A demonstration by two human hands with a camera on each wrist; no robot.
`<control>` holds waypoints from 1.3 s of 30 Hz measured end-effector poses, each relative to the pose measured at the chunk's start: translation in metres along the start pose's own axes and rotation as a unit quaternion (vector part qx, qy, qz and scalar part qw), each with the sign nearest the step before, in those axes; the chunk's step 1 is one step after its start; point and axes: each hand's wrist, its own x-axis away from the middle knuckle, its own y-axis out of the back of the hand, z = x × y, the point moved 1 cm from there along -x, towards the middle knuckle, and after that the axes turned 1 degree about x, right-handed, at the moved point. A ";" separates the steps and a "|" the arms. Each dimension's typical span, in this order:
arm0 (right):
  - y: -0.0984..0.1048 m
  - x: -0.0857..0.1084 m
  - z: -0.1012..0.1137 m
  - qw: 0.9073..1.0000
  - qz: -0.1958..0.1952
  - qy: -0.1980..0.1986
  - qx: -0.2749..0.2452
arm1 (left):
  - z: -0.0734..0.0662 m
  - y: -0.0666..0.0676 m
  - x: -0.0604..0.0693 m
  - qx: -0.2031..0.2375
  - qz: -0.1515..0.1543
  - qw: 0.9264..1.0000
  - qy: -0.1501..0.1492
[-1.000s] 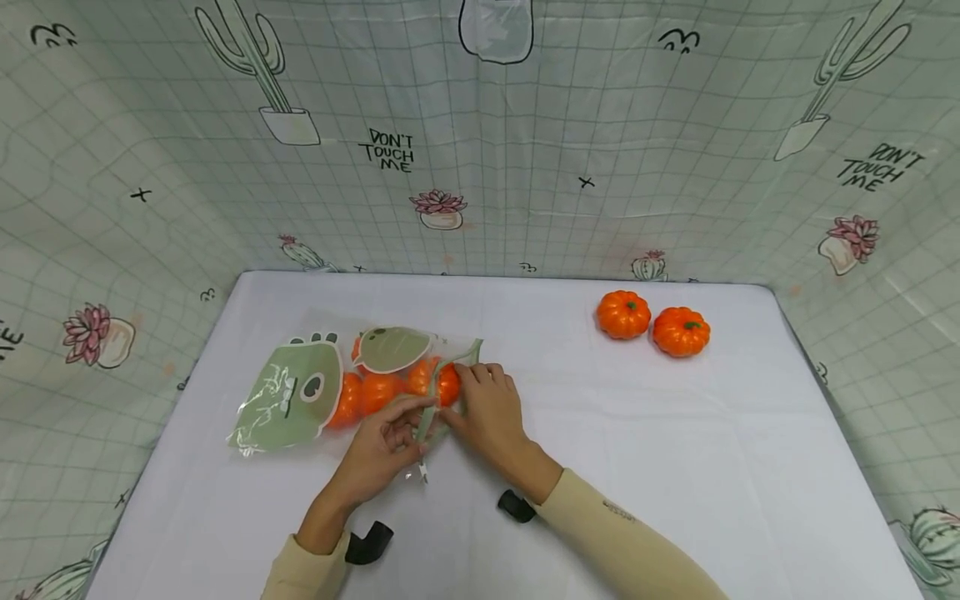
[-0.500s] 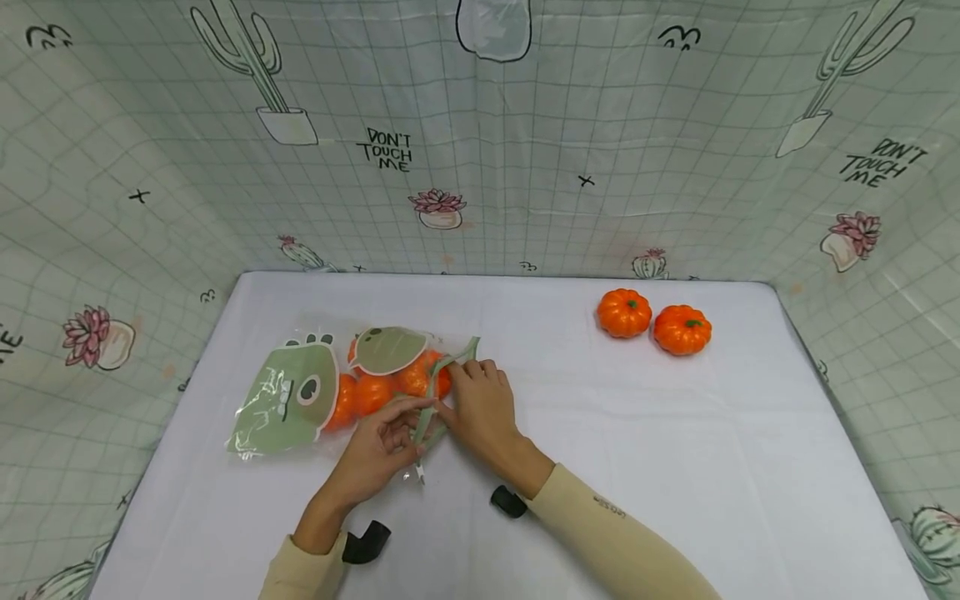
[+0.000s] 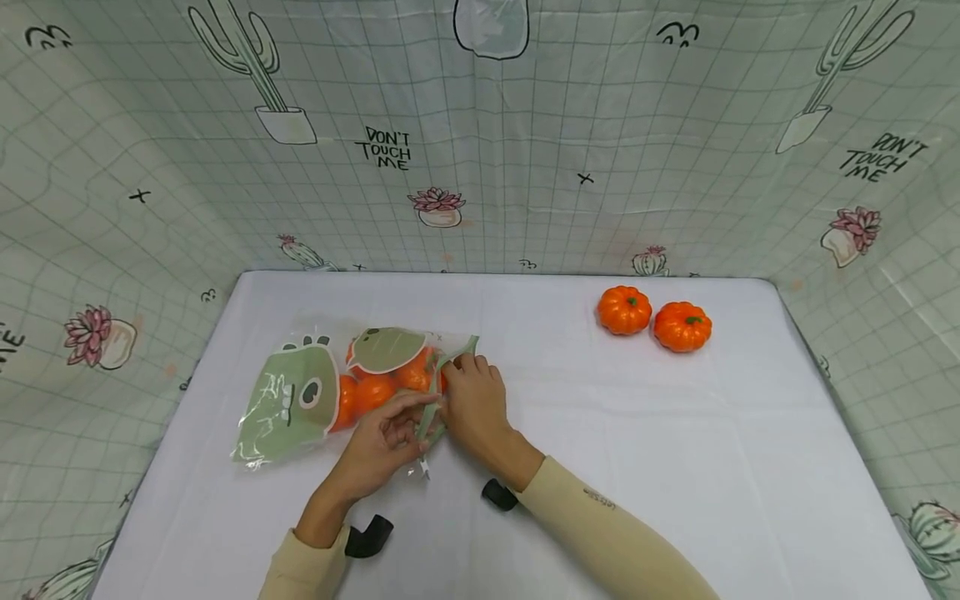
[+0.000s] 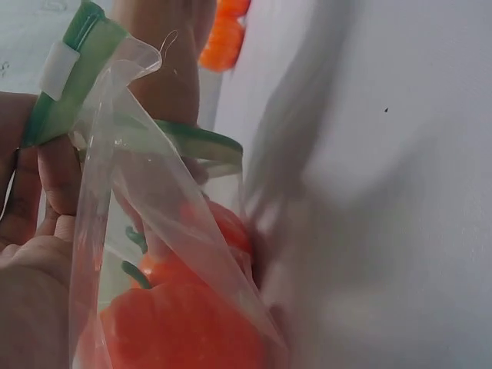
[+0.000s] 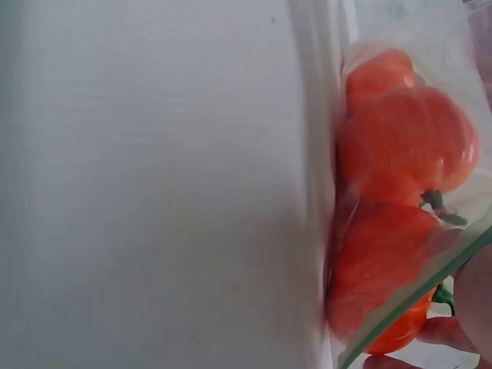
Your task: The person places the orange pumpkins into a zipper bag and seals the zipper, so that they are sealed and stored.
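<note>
In the head view a clear zip bag [image 3: 262,417] with a green cartoon face lies on the table, holding several orange toy pumpkins [image 3: 375,392]. My left hand [image 3: 378,450] pinches the bag's green zip edge [image 4: 77,84], near a white slider [image 4: 58,71]. Through the bag's mouth, my right hand [image 3: 476,408] reaches in and grips a toy pumpkin [image 5: 407,327] by its side. The right fingertips are partly hidden by the bag's rim and film. Green stems [image 4: 136,273] show through the plastic in the left wrist view.
Two more toy pumpkins, one on the left [image 3: 624,310] and one on the right [image 3: 682,327], sit at the back right of the white table [image 3: 637,442]. Black wrist mounts [image 3: 369,537] stick out by both sleeves. Patterned cloth [image 3: 495,142] encloses the back and sides.
My right hand has moved left, deeper into the bag's mouth, carrying the toy pumpkin with it. The left hand keeps its hold on the zip edge almost unmoved.
</note>
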 end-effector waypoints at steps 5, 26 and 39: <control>0.004 0.005 -0.003 0.999 0.015 -0.006 -0.047 | 0.001 0.001 0.002 -0.006 -0.017 1.000 0.016; 0.065 0.012 -0.152 0.982 -0.069 -0.141 -0.104 | 0.003 0.017 -0.002 -0.064 -0.060 0.995 0.037; 0.088 0.002 -0.233 0.978 -0.044 -0.197 -0.045 | 0.004 0.017 -0.006 -0.054 -0.074 0.995 0.037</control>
